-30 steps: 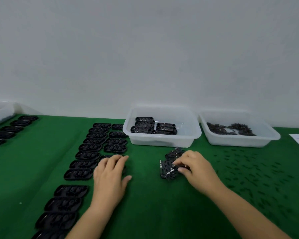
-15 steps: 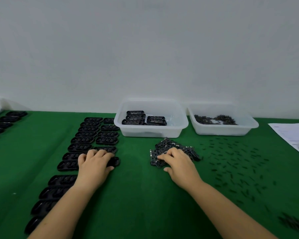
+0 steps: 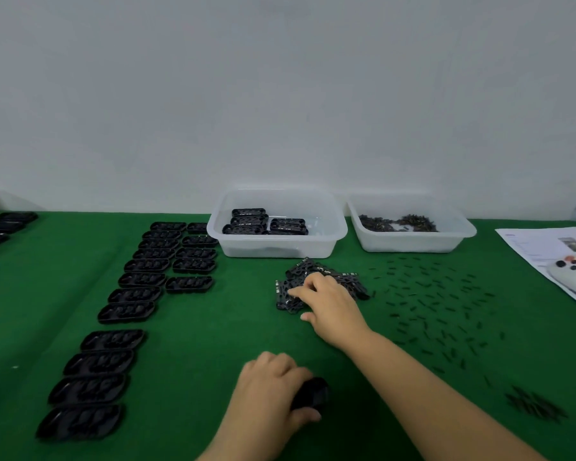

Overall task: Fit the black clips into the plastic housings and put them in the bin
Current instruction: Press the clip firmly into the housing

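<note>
My left hand [image 3: 273, 390] lies low and near me on the green cloth [image 3: 197, 361], knuckles up, fingers curled over one black housing [image 3: 311, 395] with the thumb under its near edge; only the housing's right end shows past the fingers. My right hand [image 3: 330, 304] reaches forward, forearm angled in from lower right, fingertips bent down onto the pile of black clips [image 3: 313, 277] (whether they pinch one clip or just press on the heap, I cannot tell).

Writing: a printed sheet [image 3: 542, 244] lies far right of my right hand; its text is too blurred to read.

Relative to the grips: the loose housings [image 3: 133, 296] lie in rows left of and beyond my left hand. The bin [image 3: 276, 224] with finished pieces stands just beyond the clip pile; a second bin [image 3: 413, 227] of small parts sits to its right. Small black bits [image 3: 439, 304] lie scattered right of my right hand.
</note>
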